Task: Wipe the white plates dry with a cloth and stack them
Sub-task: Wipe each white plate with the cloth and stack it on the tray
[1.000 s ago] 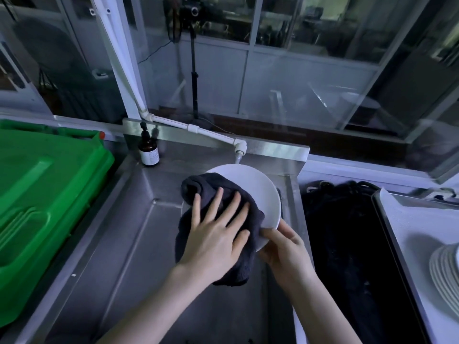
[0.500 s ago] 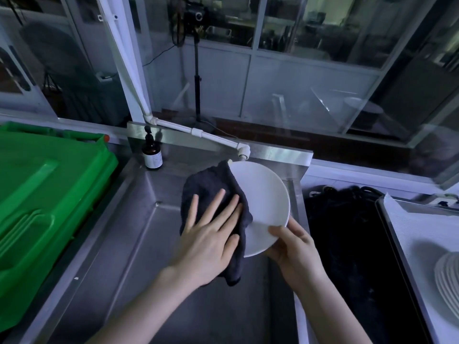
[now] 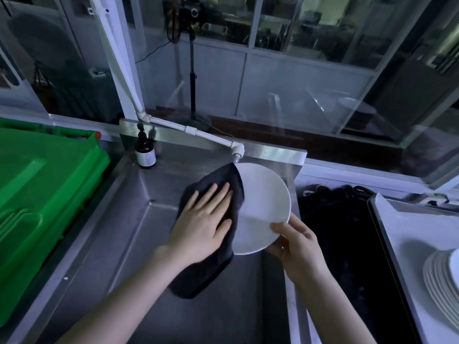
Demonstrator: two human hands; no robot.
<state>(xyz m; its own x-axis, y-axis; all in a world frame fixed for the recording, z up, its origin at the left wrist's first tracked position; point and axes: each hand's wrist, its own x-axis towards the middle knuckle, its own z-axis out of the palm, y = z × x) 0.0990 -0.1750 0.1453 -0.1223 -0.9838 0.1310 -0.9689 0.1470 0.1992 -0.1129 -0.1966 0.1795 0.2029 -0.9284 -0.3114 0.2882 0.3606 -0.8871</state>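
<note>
My left hand [image 3: 201, 227] and the dark cloth [image 3: 198, 276] have slid over to the left side of the white plate [image 3: 263, 199] since a moment ago, so more of the plate is bare now; the plate is also a bit closer to the tap [image 3: 237, 155] than it was.

Far on the left is a big green bin [image 3: 44, 194]; just beside it is the metal sink [image 3: 99, 244], and a small brown bottle [image 3: 145, 151] stands up straight at the sink's back corner. Next comes my left hand; its fingers are straight and flat, and it presses the cloth onto the left part of the plate; the end of the cloth hangs down below my hand, past the plate's low edge. The plate is tipped up over the right part of the sink; the tap is just above its top edge.

My right hand [image 3: 298, 247] pinches the plate's low right rim, thumb on the front, fingers behind. To the right of the sink is a dark heap [image 3: 347, 232]; I cannot tell what it is. Past that is a tray [image 3: 409, 232]; a stack of white plates [image 3: 439, 289] sits on it at the far right, well apart from the plate I hold.
</note>
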